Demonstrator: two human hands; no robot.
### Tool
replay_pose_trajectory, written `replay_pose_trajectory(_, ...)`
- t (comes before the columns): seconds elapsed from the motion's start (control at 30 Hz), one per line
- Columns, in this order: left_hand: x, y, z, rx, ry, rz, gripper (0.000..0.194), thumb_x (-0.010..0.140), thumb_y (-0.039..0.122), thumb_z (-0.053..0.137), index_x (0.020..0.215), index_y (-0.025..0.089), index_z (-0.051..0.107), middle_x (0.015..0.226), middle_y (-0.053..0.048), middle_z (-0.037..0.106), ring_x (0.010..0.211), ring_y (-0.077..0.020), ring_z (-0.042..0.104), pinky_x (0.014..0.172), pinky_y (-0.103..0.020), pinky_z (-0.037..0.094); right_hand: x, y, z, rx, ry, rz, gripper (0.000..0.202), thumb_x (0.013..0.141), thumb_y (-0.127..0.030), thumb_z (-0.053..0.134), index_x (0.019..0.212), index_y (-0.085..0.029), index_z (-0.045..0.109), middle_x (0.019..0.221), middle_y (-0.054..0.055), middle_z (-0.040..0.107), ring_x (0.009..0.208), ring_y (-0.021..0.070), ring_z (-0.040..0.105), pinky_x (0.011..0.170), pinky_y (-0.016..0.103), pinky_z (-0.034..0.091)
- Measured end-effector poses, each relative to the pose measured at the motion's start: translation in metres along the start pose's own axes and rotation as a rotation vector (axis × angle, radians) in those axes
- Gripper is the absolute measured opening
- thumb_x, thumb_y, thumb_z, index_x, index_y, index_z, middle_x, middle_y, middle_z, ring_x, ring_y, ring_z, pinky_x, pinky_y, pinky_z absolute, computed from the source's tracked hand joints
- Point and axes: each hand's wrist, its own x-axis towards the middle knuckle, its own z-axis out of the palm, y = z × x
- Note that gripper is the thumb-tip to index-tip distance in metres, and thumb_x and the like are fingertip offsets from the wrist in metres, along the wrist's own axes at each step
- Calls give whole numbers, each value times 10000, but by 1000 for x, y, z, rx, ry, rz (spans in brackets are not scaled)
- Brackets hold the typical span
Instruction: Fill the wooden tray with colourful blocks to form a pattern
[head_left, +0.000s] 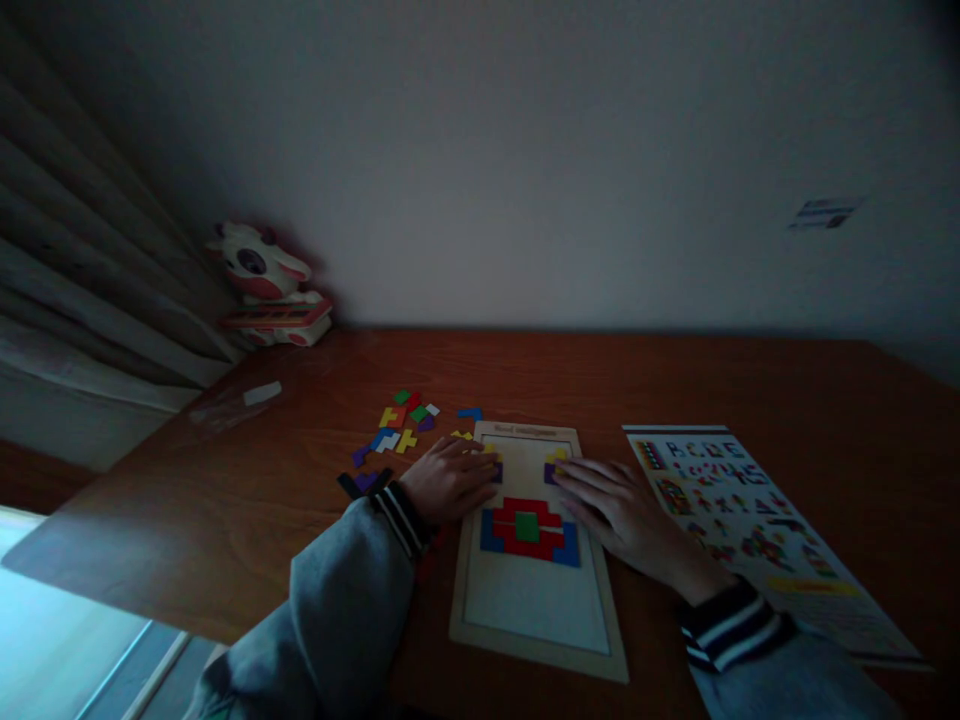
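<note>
Left hand [448, 478] and right hand [611, 500]: unclenched, touching or close over yellow-purple pieces [552, 468] at the board's [536, 615] eleven and one o'clock; grip cannot be determined. Caution: lateral drag may skew these; the left cuff [403, 520] may scatter loose pieces [406, 441] at ten o'clock. Clearance: surface [675, 380] extends toward twelve; sheet [750, 510] limits three.

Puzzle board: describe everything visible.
Pale, wood-looking rectangular puzzle board, bordered, blurred print along its far edge. It lies flat on the table. A green piece sits amid red pieces and blue pieces; yellow-and-purple pieces lie farther up, at the left hand and right hand, which overlap its long sides.
</note>
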Motion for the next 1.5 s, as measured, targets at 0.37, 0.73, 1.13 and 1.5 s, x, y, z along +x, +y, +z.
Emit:
replay_pose_trajectory(0.37, -15, 2, 9, -105, 31, -19, 373, 960, 454, 537, 1237, 233, 655, 1343, -85, 617, 1242, -286, 539, 1011, -479, 466, -10, 7, 6, 52, 51, -9, 305, 981, -352, 512, 1249, -312, 654, 1377, 44, 608, 1289, 245, 524, 1035, 498, 468)
replay_pose_trajectory(0.73, -16, 10, 11, -113, 83, 33, 531, 880, 584, 593, 1225, 186, 656, 1301, -131, 638, 1216, -324, 539, 973, -506, 474, -14, -8, 0, 38, 81, -110, 337, 937, -344, 587, 1253, -247, 649, 1354, 75, 617, 1240, 257, 534, 1012, 474, 491)
replay_pose_trajectory(1.13, -15, 14, 11, -176, 110, 71, 648, 781, 662, 658, 1192, 162, 673, 1248, -147, 667, 1161, -325, 572, 950, -490, 485, -16, -7, 0, 116, 48, -97, 490, 848, -461, 684, 1303, -290, 624, 1346, 70, 622, 1241, 280, 538, 1013, 476, 499)
replay_pose_trajectory(1.5, -15, 13, 11, -165, 64, 43, 734, 740, 698, 670, 1241, 163, 644, 1265, -144, 657, 1188, -336, 557, 968, -503, 466, -16, -2, 4, 119, 33, -80, 625, 817, -521, 699, 1375, -277, 559, 1376, 88, 599, 1262, 292, 520, 1039, 500, 467)
